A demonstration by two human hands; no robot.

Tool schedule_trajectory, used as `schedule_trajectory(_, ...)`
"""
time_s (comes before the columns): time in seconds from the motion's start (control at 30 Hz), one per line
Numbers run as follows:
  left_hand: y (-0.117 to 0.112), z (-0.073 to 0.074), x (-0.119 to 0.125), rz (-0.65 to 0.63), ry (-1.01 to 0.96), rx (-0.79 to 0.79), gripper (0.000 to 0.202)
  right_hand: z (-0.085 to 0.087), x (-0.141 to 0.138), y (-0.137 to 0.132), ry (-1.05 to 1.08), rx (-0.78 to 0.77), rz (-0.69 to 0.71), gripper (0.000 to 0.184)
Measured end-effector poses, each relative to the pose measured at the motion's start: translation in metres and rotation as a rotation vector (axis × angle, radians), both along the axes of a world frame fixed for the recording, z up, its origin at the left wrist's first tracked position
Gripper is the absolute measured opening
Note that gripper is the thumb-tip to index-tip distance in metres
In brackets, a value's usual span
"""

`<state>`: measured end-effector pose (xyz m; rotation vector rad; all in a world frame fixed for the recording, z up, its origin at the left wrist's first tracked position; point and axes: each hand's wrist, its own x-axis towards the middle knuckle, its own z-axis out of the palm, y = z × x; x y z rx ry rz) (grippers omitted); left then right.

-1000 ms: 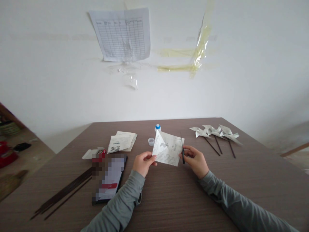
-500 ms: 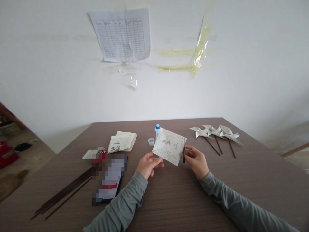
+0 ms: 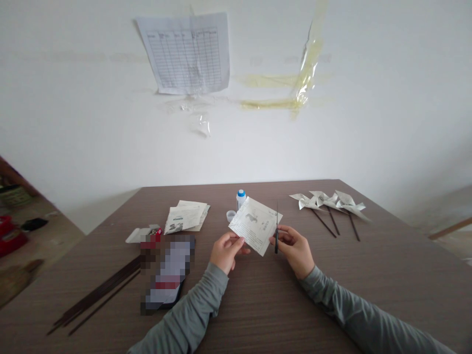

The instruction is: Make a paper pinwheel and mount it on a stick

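We held a printed sheet [image 3: 254, 226] at the scissors [image 3: 276, 241]

From the left, dark sticks [image 3: 99, 288] lay on the bench [image 3: 258, 314], near a small box [image 3: 136, 236] with its pale flap open; its contents were too small to make out. A device [image 3: 165, 280], blurred over, lay beside them, and beyond it rested a stack of paper [image 3: 186, 216].

Our left hand [image 3: 222, 253] had its grip closed on the sheet, thumb over the lower-left edge. The sheet was off the bench, between our hands — light, we judged, limp and easily creased or torn, so best pinched flat near an edge, clear of the blades. Behind it stood a bottle [image 3: 241, 195] with a blue top, a translucent cap [image 3: 231, 216] beside it; we could not tell what the bottle held.

Our right hand [image 3: 297, 250] had its grip curled on the scissors, blades upright at the sheet's right corner — how far apart, we could not tell. Farther right lay three paper pinwheels [image 3: 322, 199] on sticks.
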<state>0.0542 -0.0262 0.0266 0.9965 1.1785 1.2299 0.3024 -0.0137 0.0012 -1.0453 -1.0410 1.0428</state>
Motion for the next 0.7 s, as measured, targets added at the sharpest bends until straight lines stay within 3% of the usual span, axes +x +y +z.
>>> schedule_trajectory(0.2, -0.001, -0.003, 0.007, -0.118, -0.013, -0.061, 0.049, 0.000, -0.007, -0.003, -0.005, 0.036, -0.007, 0.056)
schedule_trajectory(0.4, -0.009, -0.001, 0.013, -0.048, -0.001, -0.010, 0.043, 0.001, -0.011, -0.004, 0.040, 0.039, 0.001, 0.061)
schedule_trajectory(0.7, -0.001, -0.005, 0.008, -0.024, -0.013, -0.040, 0.032, 0.000, -0.011, -0.005, 0.008, 0.041, -0.013, 0.061)
